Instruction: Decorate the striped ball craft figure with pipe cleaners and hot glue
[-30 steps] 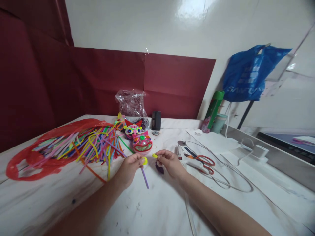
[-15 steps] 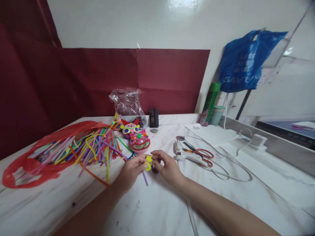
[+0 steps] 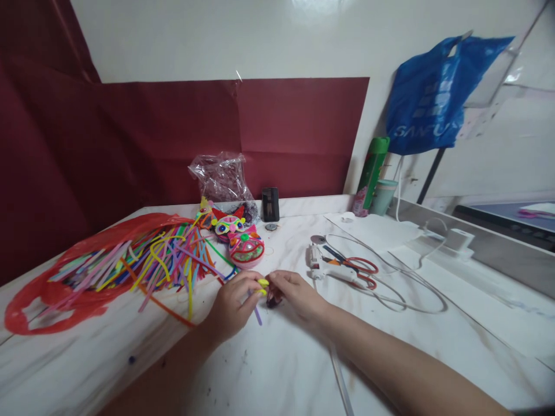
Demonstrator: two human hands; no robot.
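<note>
Pipe cleaners (image 3: 165, 257) spill from a red bag (image 3: 52, 289) at the table's left. Left hand (image 3: 232, 303) pinches a purple stem with yellow coils (image 3: 262, 284); right hand (image 3: 295, 294) pinches them too, half hiding a dark piece (image 3: 273, 300). Glue gun (image 3: 329, 271) and scissors (image 3: 358, 268) lie rightward.

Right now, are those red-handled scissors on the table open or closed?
Cannot tell for sure. The scissors lie flat on the table beside the glue gun, which hides their blades; the two handle loops sit close together.
</note>
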